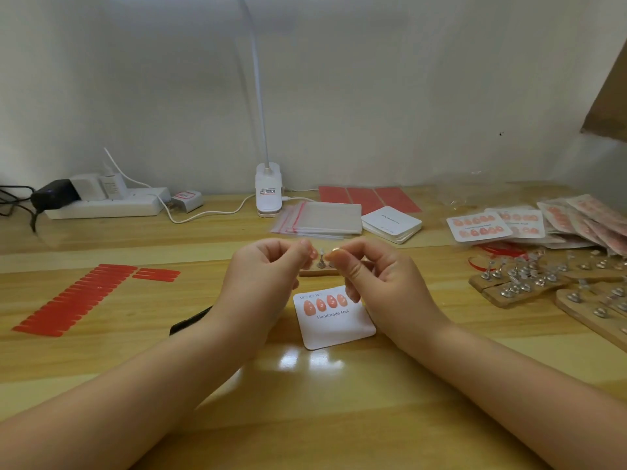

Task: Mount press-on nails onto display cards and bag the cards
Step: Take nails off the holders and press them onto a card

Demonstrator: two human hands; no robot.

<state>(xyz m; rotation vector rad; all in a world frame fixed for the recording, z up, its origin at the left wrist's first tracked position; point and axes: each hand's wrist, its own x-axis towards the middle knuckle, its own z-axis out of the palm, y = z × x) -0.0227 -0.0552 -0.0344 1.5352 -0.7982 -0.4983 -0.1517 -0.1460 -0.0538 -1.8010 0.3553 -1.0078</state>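
Both my hands raised over the display card at the middle of the desk

Toward the desk's left edge lie red adhesive strips (pixel 78 300) in a slanted row. My left hand (pixel 268 276) has its fingers curled, tips pinched together; whether they hold anything I cannot tell. My right hand (pixel 376 279) pinches a small pale press-on nail (pixel 335 250) between thumb and forefinger. Below them the display card (pixel 334 317) carries four pink nails. Clear bags (pixel 322 218) and blank cards (pixel 392 223) sit near the back edge; finished cards (pixel 478 227) toward the right edge
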